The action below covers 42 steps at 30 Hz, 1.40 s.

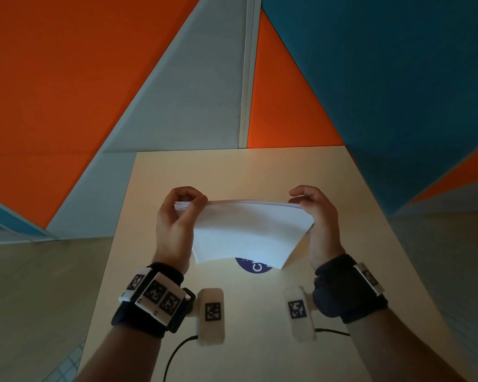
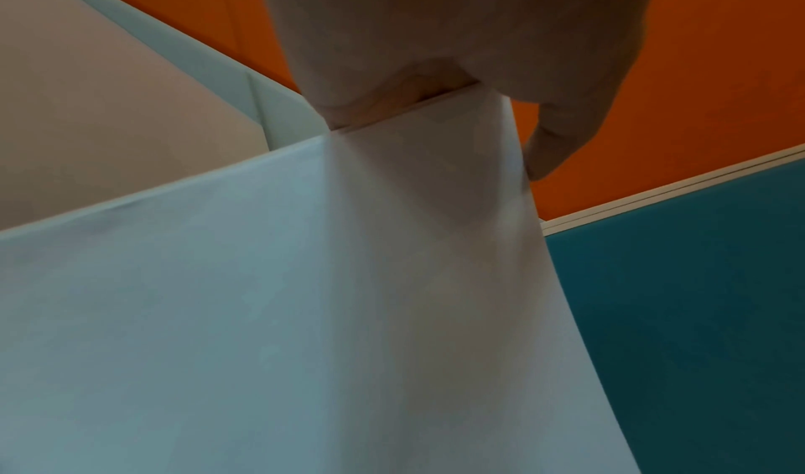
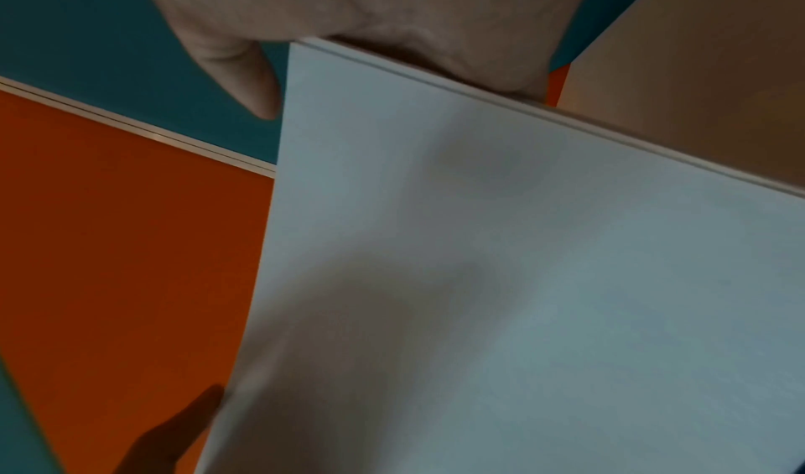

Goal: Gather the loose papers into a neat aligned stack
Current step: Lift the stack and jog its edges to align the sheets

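— While both hands have it up off the table [image 1: 160, 271], where exactly is the stack of papers [image 1: 249, 232]?

— Held in the air above the tabletop, between the two hands, tilted so its far edge sits highest. Its near edge hangs over a round blue sticker [image 1: 255, 267] on the table, not touching it as far as I can tell.

— And the hold?

— The left hand [image 1: 174, 224] pinches the far left corner, thumb on top and fingers curled behind. The right hand [image 1: 319, 216] cups the right edge, thumb over the far corner, fingers wrapped under. Both are closed on the paper.

— How will it behave?

— Light and floppy, I'd judge. The sheets bow in the middle, sagging between the two grips. The left wrist view shows the paper twisting down from the pinch; the right wrist view shows the edges lying fairly flush, with thin layers visible.

— Slippery?

— Likely. Plain sheets slide over one another, so a loose pinch could let them fan out.

— Best place to hold, then?

— On the two opposite short edges, lightly, so the sheets can settle when the bottom edge is tapped on the table.
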{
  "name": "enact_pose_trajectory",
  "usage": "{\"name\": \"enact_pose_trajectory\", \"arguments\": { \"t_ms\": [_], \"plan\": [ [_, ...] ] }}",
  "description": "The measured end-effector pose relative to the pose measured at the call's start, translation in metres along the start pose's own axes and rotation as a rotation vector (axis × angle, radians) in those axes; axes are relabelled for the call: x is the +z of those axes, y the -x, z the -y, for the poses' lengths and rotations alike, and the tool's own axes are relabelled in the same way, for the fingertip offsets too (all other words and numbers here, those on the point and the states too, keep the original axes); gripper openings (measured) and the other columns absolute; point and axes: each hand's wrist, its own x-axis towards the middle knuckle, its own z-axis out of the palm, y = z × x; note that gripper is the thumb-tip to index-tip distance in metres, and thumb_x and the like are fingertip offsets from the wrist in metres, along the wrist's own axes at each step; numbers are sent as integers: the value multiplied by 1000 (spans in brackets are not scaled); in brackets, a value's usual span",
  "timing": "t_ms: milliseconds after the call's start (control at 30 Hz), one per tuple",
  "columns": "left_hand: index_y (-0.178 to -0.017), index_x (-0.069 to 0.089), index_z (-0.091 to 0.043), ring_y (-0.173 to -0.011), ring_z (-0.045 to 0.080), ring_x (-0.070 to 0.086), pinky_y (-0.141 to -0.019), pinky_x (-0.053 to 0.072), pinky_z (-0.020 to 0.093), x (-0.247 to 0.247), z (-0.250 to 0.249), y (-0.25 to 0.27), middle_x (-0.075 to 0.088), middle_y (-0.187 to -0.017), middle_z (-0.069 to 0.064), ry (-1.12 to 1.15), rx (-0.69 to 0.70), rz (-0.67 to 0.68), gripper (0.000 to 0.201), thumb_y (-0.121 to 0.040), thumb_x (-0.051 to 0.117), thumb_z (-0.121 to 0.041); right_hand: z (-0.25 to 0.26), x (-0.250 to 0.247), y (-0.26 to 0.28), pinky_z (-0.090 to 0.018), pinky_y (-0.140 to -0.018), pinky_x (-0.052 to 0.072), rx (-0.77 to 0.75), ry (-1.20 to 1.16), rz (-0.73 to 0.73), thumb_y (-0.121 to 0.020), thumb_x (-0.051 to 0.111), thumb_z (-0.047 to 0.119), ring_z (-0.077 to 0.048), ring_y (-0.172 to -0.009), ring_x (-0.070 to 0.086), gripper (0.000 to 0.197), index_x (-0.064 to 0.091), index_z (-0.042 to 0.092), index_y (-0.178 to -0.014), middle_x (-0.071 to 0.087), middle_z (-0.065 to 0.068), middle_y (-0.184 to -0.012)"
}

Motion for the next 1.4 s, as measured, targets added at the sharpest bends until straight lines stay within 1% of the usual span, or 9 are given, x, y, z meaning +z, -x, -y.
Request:
{"name": "enact_pose_trajectory", "arguments": {
  "t_ms": [300,500,767,867,967,1133,1200,1300,1400],
  "plan": [
    [-73,61,-17,-77,13,54,-76,39,33,4,2,2,60,-75,-8,3,-2,15,3,-76,62,-16,-4,4,0,-32,-72,41,-24,18,-91,-75,59,16,-22,-81,54,5,64,15,-76,59,0,-77],
    [-71,62,-22,-78,17,54,-75,40,34,10,-6,-2,61,-74,-10,48,69,6,4,-75,63,-20,6,7,-8,-15,-67,44,-86,-4,-134,-76,58,14,-5,-73,56,6,63,12,-74,60,6,-72],
    [-74,63,-23,-81,15,55,-79,40,33,8,12,-6,62,-75,-11,13,-16,-20,9,-76,64,-32,-10,6,-3,-18,-73,45,-23,43,-131,-79,57,24,-13,-83,57,15,63,10,-78,63,1,-80],
    [-73,63,-17,-75,12,55,-73,40,28,8,10,-10,62,-72,-12,-1,-4,-7,13,-81,57,-25,-9,8,-7,-20,-75,45,-30,52,-138,-77,57,29,-14,-84,58,20,63,10,-75,64,2,-78],
    [-71,66,-14,-72,10,57,-68,41,26,3,11,-11,63,-72,-8,-65,12,38,25,-78,55,-36,-10,7,-9,-26,-73,44,-33,81,-116,-69,60,46,-19,-81,59,31,63,15,-71,64,1,-75],
    [-74,65,-7,-67,13,59,-64,44,26,3,14,-13,64,-69,-2,-63,-2,51,38,-83,55,-42,-13,9,-12,-33,-73,41,10,98,-132,-68,62,47,-26,-78,58,26,64,21,-64,62,-1,-69],
    [-69,65,-14,-64,13,57,-64,44,27,8,15,-12,61,-63,-7,-42,-20,20,32,-89,53,-37,-12,13,-10,-33,-68,39,32,70,-146,-71,63,45,-27,-74,54,32,62,14,-61,57,-8,-68],
    [-68,58,-5,-63,19,50,-62,38,35,15,17,-9,53,-65,6,-41,-37,0,46,-86,54,-47,-10,20,-7,-37,-66,29,40,14,-147,-69,65,48,-24,-69,40,65,46,-13,-71,41,-12,-70],
    [-74,54,2,-65,23,48,-63,37,38,19,16,-7,49,-69,12,-14,-52,-28,56,-80,55,-54,-6,24,-4,-38,-65,26,36,34,-143,-70,67,49,-25,-67,32,61,43,-6,-62,34,-13,-66]
  ]
}}
